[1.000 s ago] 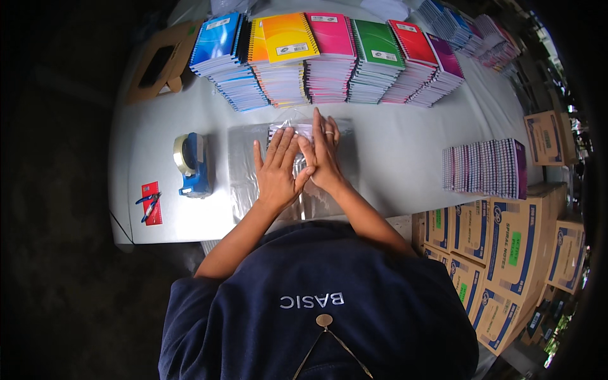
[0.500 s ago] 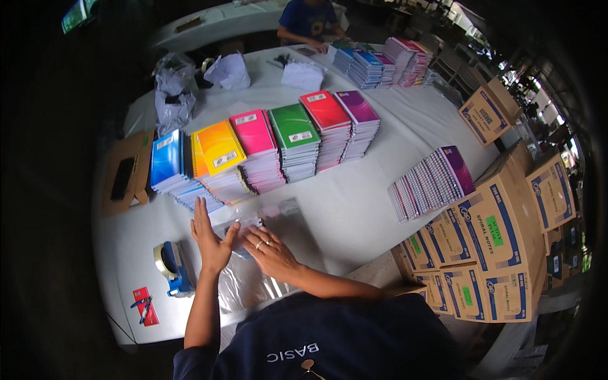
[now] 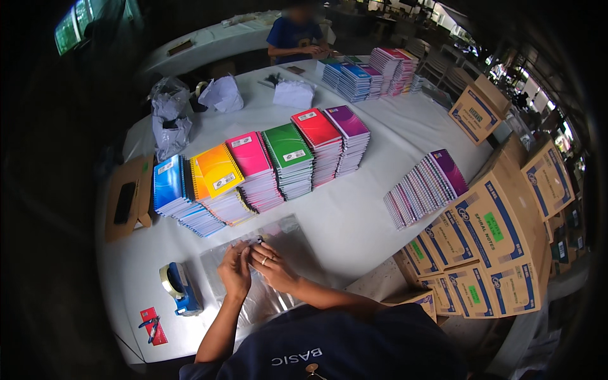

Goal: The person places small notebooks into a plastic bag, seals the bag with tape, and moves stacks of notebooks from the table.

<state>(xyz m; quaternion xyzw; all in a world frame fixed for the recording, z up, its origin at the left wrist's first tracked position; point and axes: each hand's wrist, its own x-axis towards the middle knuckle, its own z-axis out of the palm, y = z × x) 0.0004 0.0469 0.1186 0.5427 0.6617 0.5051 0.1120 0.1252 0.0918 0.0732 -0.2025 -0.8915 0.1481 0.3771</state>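
My left hand point(image 3: 235, 273) and my right hand point(image 3: 273, 268) meet over a pile of clear plastic sheets or bags point(image 3: 288, 237) at the front of the table. Their fingers are closed together around something small, partly pale and partly dark, mostly covered by the fingers; I cannot tell what it is. Just beyond my hands runs a row of spiral notebook stacks: blue point(image 3: 170, 183), yellow point(image 3: 216, 172), pink point(image 3: 249, 154), green point(image 3: 287, 145), red point(image 3: 315, 126) and purple point(image 3: 346, 122). A blue tape dispenser point(image 3: 182, 288) stands left of the plastic.
A red notepad point(image 3: 153, 326) with pens lies front left; an open carton point(image 3: 117, 209) holds a dark phone-like object. More notebooks point(image 3: 425, 190) stand at right, beside stacked cartons point(image 3: 491, 221). Crumpled plastic point(image 3: 171, 117) and far notebook piles point(image 3: 348, 79) lie near a person in blue point(image 3: 294, 35).
My left hand has gone from outstretched, spread fingers to a closed grip beside the right. The right hand's fingers have drawn together. The view has shifted slightly.
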